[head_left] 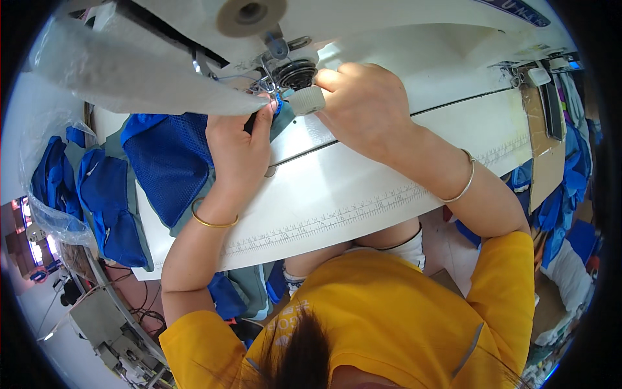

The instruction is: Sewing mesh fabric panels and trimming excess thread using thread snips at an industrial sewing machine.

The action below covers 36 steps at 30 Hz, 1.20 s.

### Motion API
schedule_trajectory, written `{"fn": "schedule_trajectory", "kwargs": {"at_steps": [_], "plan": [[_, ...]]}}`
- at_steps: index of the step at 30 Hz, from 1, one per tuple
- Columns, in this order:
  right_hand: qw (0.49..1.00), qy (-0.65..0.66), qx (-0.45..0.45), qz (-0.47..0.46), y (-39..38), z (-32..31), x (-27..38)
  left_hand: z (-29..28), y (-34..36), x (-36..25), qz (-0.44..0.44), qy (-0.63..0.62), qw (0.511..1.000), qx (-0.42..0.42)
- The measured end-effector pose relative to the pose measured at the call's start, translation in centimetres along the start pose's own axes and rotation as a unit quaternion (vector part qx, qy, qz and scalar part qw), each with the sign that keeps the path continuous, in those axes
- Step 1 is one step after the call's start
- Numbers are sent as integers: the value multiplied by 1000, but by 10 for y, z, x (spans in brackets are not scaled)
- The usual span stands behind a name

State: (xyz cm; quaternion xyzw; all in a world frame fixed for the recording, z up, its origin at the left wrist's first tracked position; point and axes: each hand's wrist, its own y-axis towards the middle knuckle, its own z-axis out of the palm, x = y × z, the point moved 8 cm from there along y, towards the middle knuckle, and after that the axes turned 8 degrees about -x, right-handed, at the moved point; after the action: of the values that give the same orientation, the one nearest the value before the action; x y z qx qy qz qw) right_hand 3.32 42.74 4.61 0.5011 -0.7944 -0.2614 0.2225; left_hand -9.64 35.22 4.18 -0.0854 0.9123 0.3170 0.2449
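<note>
My left hand (240,152) is closed at the sewing machine's head, thumb and fingers pinching the edge of a blue and grey-green fabric piece. A blue mesh part of the fabric (172,152) spreads over the table to the left of that hand. A dark strip shows between the thumb and fingers. On the other side of the machine's tension dial (306,100), my right hand (366,107) has its fingers curled in. Its fingertips are partly hidden behind the dial, so what they hold cannot be made out. The needle area is hidden too.
The white sewing table (363,194) has a printed ruler along its near edge. More blue and grey pieces (116,207) lie at its left end, by clear plastic sheeting (48,175). A cardboard piece (544,139) and hanging blue garments (570,188) stand at the right.
</note>
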Motion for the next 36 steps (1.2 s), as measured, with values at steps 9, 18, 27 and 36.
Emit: {"fn": "schedule_trajectory", "kwargs": {"at_steps": [9, 18, 27, 36], "plan": [[999, 14, -27, -19, 1, -1, 1, -1, -4, -2, 14, -22, 999, 36], [1000, 13, -22, -11, 1, -2, 1, 0, -4, 4, 36, -6, 999, -13], [1000, 7, 3, -18, 1, 1, 1, -8, -13, -30, 209, 102, 972, -41], [1000, 18, 17, -7, -4, 4, 0, 9, -5, -24, 181, 123, 975, 34]]}}
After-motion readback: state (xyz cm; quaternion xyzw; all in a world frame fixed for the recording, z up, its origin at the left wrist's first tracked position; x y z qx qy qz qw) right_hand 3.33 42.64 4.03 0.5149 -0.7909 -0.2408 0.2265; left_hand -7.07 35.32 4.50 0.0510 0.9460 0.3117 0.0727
